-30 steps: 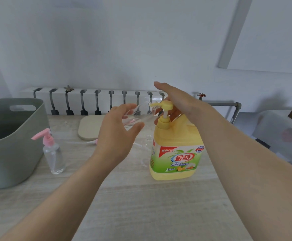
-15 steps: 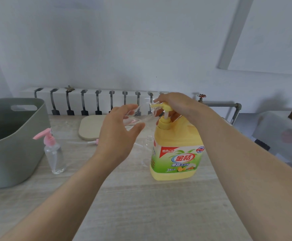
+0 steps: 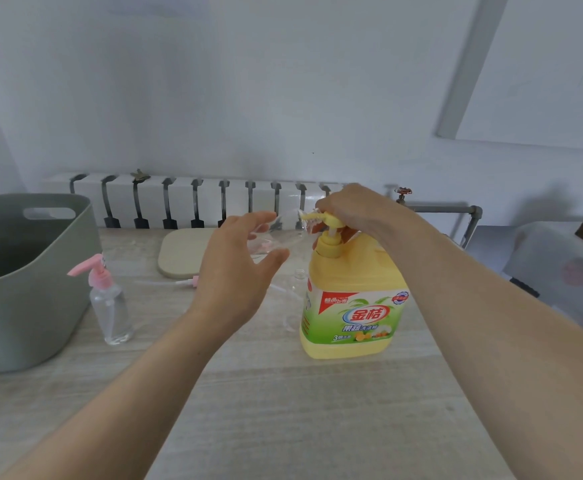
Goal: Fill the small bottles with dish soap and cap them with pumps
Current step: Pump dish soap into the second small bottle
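Fingers (image 3: 326, 203) of the right hand (image 3: 357, 211), stretched flat above the jug a second ago, now curl down over the yellow pump head (image 3: 333, 221) of the dish soap jug (image 3: 352, 306), apparently pressing it. The left hand (image 3: 234, 275) has fingers and thumb clamped round a clear small bottle (image 3: 278, 233), held tilted in the air with its mouth at the nozzle; how much soap is inside cannot be told. Filling looks barely under way. Just left of the jug, a second open bottle (image 3: 298, 280) stands uncapped on the tabletop (image 3: 283, 410), and a loose pink pump (image 3: 182, 282) lies beyond the left wrist. Farther left, one capped bottle (image 3: 110, 306) stands just beside a grey basket (image 3: 23, 289), its contents looking clear. At least two bottles seemingly await soap and pumps.
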Tool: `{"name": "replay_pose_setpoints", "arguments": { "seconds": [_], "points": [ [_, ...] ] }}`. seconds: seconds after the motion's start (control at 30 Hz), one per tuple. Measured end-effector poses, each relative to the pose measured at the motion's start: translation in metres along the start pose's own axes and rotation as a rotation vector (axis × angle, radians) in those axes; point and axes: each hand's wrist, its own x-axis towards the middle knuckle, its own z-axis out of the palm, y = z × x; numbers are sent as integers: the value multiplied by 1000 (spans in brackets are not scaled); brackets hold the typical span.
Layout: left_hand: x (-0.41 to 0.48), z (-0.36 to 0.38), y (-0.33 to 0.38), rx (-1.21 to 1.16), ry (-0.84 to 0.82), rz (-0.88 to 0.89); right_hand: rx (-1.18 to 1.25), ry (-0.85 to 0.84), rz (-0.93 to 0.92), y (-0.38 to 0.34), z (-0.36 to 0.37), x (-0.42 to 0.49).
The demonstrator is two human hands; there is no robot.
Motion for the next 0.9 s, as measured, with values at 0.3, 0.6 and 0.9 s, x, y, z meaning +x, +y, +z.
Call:
{"name": "replay_pose_setpoints", "arguments": {
  "seconds": [0.3,0.6,0.9],
  "points": [
    [0,0,0,-10,-1,-7,78,-57,-21,-3,-2,-10],
    [2,-2,5,-29,28,1,235,-17,4,-5,-9,-14],
    [2,-2,5,-46,34,-3,227,-12,-15,-5,-8,-13]
  ]
}}
